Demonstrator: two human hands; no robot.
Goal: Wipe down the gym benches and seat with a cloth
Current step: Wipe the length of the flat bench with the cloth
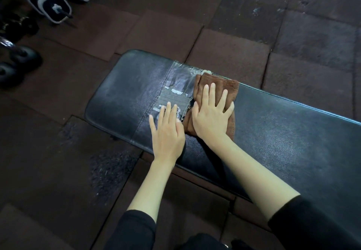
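A: Brown cloth (216, 84), where is it?
B: On the bench (283, 132), flat under the right grip (212, 118), fingers spread. Left grip (168, 134), also spread, rests just beside it. Bench runs lengthwise rightward; I'd sweep that way.

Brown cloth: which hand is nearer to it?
Right. The right hand lies flat on top of the brown cloth; the left hand rests flat on the bench beside the cloth's left edge.

left sleeve (136, 230) black, forearm bare | right sleeve (312, 224) black, forearm bare
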